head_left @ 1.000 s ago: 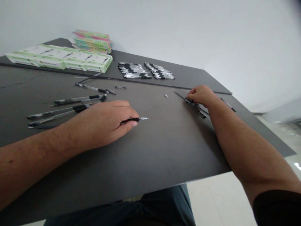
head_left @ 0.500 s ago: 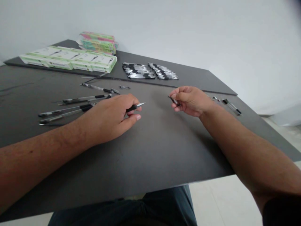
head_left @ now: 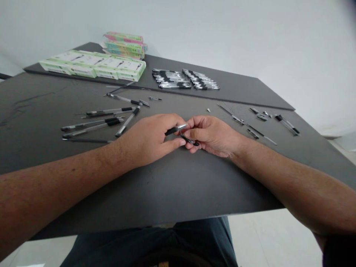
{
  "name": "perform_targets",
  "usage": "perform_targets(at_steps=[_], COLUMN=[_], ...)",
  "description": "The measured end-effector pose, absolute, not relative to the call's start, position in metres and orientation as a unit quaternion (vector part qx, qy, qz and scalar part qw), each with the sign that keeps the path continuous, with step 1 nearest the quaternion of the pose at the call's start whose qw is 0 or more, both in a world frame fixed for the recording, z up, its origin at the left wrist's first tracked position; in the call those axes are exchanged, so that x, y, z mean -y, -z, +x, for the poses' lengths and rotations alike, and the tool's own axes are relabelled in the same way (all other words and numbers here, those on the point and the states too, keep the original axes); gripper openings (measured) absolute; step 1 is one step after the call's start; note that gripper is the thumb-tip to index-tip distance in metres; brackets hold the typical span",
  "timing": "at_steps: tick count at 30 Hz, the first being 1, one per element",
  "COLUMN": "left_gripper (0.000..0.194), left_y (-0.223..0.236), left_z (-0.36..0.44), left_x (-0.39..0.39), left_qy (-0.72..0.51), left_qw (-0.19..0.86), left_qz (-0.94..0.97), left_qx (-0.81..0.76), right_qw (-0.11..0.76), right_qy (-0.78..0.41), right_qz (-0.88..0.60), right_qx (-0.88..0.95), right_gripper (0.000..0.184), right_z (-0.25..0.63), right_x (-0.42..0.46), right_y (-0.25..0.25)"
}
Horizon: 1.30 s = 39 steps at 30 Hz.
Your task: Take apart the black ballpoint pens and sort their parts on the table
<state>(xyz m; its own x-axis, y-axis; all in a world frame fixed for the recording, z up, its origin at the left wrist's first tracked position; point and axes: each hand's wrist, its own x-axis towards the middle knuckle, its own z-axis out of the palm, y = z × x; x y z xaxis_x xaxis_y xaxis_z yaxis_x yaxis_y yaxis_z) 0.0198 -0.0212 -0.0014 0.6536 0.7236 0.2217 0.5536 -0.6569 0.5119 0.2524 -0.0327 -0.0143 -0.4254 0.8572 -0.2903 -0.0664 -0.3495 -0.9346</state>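
Observation:
My left hand (head_left: 150,139) is closed around a pen (head_left: 171,131), whose black grip and silver tip stick out toward the right; its rear part is hidden in the palm. Close against it, my right hand (head_left: 213,136) pinches a small dark pen cap (head_left: 190,141) between thumb and fingers. Fingertips of both hands meet or nearly meet, with the pen's tip at the right fingers. Loose pens (head_left: 89,129) with black grips lie beyond the left forearm, and one pen (head_left: 128,120) lies right behind the left hand.
Several pen parts (head_left: 254,133) and a small tip (head_left: 208,110) lie right of the hands, with black-ended pieces (head_left: 287,124) farther out. On the raised back board (head_left: 239,89) are two rows of pens (head_left: 172,79), flat white-green boxes (head_left: 97,65) and stacked colourful packs (head_left: 125,46).
My hands have come together: the right moved left and nearer, the left moved right with the pen. The view shifted, uncovering pen parts behind the right hand.

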Motion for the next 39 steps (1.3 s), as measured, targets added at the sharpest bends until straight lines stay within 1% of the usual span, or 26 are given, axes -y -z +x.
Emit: perform_targets(at_steps=[7, 11, 14, 17, 21, 26, 30, 33, 37, 39], left_gripper=[0.028, 0.027, 0.026, 0.023, 0.021, 0.021, 0.020, 0.022, 0.025, 0.027], left_y=[-0.002, -0.005, -0.003, -0.003, -0.006, -0.008, -0.006, -0.005, -0.004, -0.004], left_z=[0.022, 0.023, 0.022, 0.019, 0.013, 0.010, 0.010, 0.010, 0.009, 0.009], left_x=[0.020, 0.021, 0.021, 0.020, 0.017, 0.014, 0.015, 0.016, 0.016, 0.016], left_qy=[-0.171, -0.162, -0.179, -0.222, -0.275, -0.297, -0.304, -0.302, -0.273, -0.267], left_qw=[0.186, 0.192, 0.201, 0.216, 0.245, 0.264, 0.271, 0.286, 0.320, 0.331], left_qz=[0.882, 0.872, 0.862, 0.847, 0.814, 0.790, 0.791, 0.789, 0.801, 0.806], left_qx=[-0.398, -0.421, -0.429, -0.431, -0.450, -0.467, -0.457, -0.452, -0.427, -0.411], right_qw=[0.330, 0.333, 0.337, 0.356, 0.388, 0.405, 0.424, 0.447, 0.458, 0.456], right_qy=[-0.708, -0.715, -0.718, -0.716, -0.715, -0.703, -0.655, -0.590, -0.472, -0.433], right_qz=[-0.405, -0.397, -0.387, -0.365, -0.334, -0.338, -0.367, -0.386, -0.407, -0.409], right_qx=[0.475, 0.469, 0.470, 0.476, 0.475, 0.477, 0.506, 0.551, 0.634, 0.661], right_gripper=[0.027, 0.040, 0.047, 0.048, 0.045, 0.042, 0.047, 0.053, 0.047, 0.044], right_z=[0.251, 0.252, 0.255, 0.261, 0.266, 0.265, 0.260, 0.259, 0.260, 0.261], right_x=[0.034, 0.033, 0.034, 0.036, 0.039, 0.041, 0.040, 0.041, 0.047, 0.051], right_y=[0.019, 0.021, 0.018, 0.011, 0.003, 0.006, 0.013, 0.013, 0.007, 0.004])
